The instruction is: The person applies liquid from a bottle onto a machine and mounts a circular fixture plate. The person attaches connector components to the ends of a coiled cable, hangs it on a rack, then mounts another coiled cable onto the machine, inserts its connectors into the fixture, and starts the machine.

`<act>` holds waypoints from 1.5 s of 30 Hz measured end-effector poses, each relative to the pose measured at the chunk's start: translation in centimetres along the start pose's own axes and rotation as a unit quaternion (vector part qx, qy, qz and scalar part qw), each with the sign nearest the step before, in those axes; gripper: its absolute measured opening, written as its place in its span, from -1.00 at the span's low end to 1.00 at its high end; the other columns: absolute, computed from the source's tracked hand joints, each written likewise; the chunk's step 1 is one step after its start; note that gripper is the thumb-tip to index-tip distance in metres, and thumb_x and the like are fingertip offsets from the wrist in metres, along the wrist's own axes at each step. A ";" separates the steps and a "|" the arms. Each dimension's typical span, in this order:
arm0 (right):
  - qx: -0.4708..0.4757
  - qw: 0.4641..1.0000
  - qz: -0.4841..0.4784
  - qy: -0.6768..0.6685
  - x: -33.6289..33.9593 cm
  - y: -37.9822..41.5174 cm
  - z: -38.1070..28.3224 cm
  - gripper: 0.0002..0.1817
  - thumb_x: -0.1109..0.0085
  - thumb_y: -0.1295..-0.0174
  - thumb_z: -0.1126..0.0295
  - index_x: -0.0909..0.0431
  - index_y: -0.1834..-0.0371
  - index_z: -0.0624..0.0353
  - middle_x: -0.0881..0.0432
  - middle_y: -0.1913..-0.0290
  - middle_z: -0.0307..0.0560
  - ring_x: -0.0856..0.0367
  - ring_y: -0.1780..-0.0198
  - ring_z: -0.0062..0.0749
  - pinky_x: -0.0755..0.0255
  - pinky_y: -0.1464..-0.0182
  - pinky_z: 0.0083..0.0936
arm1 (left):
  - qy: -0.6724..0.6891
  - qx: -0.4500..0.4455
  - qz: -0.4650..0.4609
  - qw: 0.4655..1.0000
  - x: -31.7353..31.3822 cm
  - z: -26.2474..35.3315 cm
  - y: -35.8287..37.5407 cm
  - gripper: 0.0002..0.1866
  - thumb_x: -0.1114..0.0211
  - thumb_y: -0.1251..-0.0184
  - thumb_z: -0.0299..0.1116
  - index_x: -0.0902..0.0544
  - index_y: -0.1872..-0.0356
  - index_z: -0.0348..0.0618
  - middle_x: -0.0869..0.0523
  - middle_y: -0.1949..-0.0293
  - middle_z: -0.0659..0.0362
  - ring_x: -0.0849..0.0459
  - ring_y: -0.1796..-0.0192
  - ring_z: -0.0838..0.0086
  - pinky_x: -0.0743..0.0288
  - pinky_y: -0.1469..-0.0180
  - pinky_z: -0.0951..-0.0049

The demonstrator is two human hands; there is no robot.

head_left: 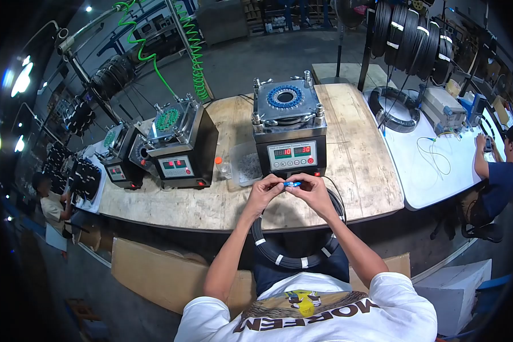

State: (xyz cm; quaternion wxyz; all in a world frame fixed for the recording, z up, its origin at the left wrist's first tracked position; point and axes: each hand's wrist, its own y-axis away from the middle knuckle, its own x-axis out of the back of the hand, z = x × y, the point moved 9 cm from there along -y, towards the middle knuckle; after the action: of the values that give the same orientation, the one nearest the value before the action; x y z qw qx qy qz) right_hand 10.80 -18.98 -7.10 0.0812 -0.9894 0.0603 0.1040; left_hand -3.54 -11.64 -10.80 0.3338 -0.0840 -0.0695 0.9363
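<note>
My left hand (265, 192) and my right hand (313, 192) meet over the table's front edge, fingertips pinched on a small blue connector (292, 184). Part of the connector hides behind my fingers. A black cable coil (258, 231), bound with white tape, hangs below my hands against my lap, and a strand of it rises by my right hand. Just beyond my hands stands a polishing machine (291, 156) with red digits on its panel. On its top sits a round fixture (284, 97) ringed with blue connectors.
Two similar machines with green-ringed fixtures, one nearer (178, 162) and one farther (116, 172), stand left on the wooden table (233, 206). A clear plastic tub (246, 165) and an orange-capped bottle (223, 167) sit beside my machine. Co-workers sit at right (496, 182) and left (53, 208).
</note>
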 end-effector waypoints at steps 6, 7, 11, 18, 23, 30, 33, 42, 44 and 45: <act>0.046 0.994 0.057 0.075 1.8 -0.8 1.2 -0.77 -0.59 -0.22 0.37 -0.83 0.10 0.17 -0.42 0.33 -0.45 -0.25 0.38 -0.76 -0.11 0.37 -0.67 | -0.007 -0.005 0.044 0.999 -0.6 -0.3 0.1 -0.79 -0.41 -0.53 -0.38 -0.79 -0.03 -0.29 -0.67 0.19 0.34 -0.62 0.13 0.71 -0.51 0.02 0.65; 0.043 0.995 0.063 0.071 2.0 -0.8 1.3 -0.77 -0.58 -0.23 0.38 -0.83 0.09 0.18 -0.43 0.33 -0.44 -0.28 0.38 -0.77 -0.15 0.36 -0.67 | 0.009 0.001 0.052 0.999 -0.8 -0.3 0.2 -0.78 -0.41 -0.54 -0.36 -0.79 -0.02 -0.28 -0.69 0.19 0.34 -0.62 0.12 0.72 -0.50 0.00 0.64; 0.026 0.996 0.086 -0.008 2.3 -0.9 2.4 -0.77 -0.55 -0.26 0.42 -0.82 0.07 0.24 -0.50 0.30 -0.38 -0.42 0.34 -0.77 -0.34 0.28 -0.69 | 0.045 0.033 0.102 0.993 -1.2 -1.7 0.2 -0.73 -0.41 -0.55 -0.34 -0.77 -0.11 -0.29 -0.77 0.17 0.29 -0.64 0.14 0.74 -0.52 0.07 0.67; 0.015 0.997 0.079 0.010 2.6 -0.7 2.0 -0.75 -0.47 -0.32 0.45 -0.78 -0.02 0.29 -0.65 0.16 -0.27 -0.58 0.25 -0.71 -0.47 0.19 -0.70 | -0.075 -0.033 0.126 0.989 -1.2 -0.2 0.2 -0.73 -0.41 -0.53 -0.33 -0.79 -0.07 -0.31 -0.78 0.22 0.27 -0.65 0.22 0.68 -0.51 0.16 0.58; 0.025 0.972 0.039 0.232 4.0 -0.4 -0.2 -0.82 -0.36 -0.38 0.47 -0.75 0.04 0.31 -0.70 0.20 -0.14 -0.63 0.30 -0.59 -0.49 0.25 -0.55 | -0.250 -0.084 0.105 0.959 -1.4 3.5 0.5 -0.78 -0.43 -0.48 -0.36 -0.82 -0.01 -0.25 -0.74 0.34 0.17 -0.71 0.25 0.55 -0.53 0.17 0.50; 0.028 0.859 -0.135 0.493 3.4 1.3 3.4 -0.80 -0.34 -0.31 0.38 -0.78 0.10 0.26 -0.77 0.17 0.09 -0.75 0.05 0.14 -0.61 0.00 -0.08 | -0.390 -0.089 -0.022 0.916 -1.7 1.2 0.1 -0.66 -0.34 -0.41 -0.51 -0.73 -0.18 -0.24 -0.79 0.11 -0.02 -0.75 0.02 0.11 -0.58 -0.10 0.19; 0.014 0.828 -0.204 0.522 3.4 1.8 7.6 -0.76 -0.33 -0.32 0.36 -0.78 0.01 0.19 -0.78 0.01 0.08 -0.75 -0.03 0.13 -0.63 -0.08 -0.09 | -0.453 -0.107 -0.077 0.882 -1.0 -0.7 0.5 -0.56 -0.30 -0.38 -0.57 -0.65 -0.29 -0.22 -0.75 -0.10 -0.08 -0.66 -0.21 0.03 -0.52 -0.29 0.11; 0.090 0.906 -0.017 0.413 9.0 3.3 2.5 -0.53 -0.20 -0.20 0.72 -0.68 -0.20 0.16 -0.62 -0.31 0.12 -0.74 -0.02 0.05 -0.63 -0.04 -0.24 | -0.468 -0.143 0.100 0.866 3.3 1.1 4.8 -0.57 -0.28 -0.39 -0.60 -0.64 -0.28 -0.24 -0.62 -0.29 -0.11 -0.57 -0.36 -0.06 -0.46 -0.41 0.09; 0.083 0.898 0.039 0.431 11.5 3.5 1.8 -0.57 -0.21 -0.23 0.71 -0.68 -0.17 0.17 -0.64 -0.20 0.12 -0.72 -0.05 0.01 -0.63 -0.06 -0.26 | -0.445 -0.094 0.127 0.881 5.1 0.0 5.9 -0.58 -0.28 -0.40 -0.59 -0.64 -0.28 -0.24 -0.63 -0.27 -0.12 -0.60 -0.32 -0.07 -0.47 -0.38 0.10; 0.061 0.897 0.072 0.432 13.3 3.5 2.4 -0.58 -0.23 -0.24 0.67 -0.67 -0.18 0.16 -0.63 -0.19 0.13 -0.70 -0.11 0.01 -0.62 -0.10 -0.25 | -0.433 -0.071 0.141 0.887 5.9 -0.5 6.5 -0.58 -0.29 -0.41 -0.59 -0.64 -0.28 -0.25 -0.63 -0.25 -0.12 -0.62 -0.30 -0.08 -0.48 -0.37 0.11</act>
State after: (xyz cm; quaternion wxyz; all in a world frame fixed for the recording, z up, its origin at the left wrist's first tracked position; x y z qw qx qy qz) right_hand 22.74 -23.33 -12.76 0.1000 -0.9230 0.1665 -0.3322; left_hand -11.94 -12.78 -13.12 0.1282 0.2977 -0.2610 0.9093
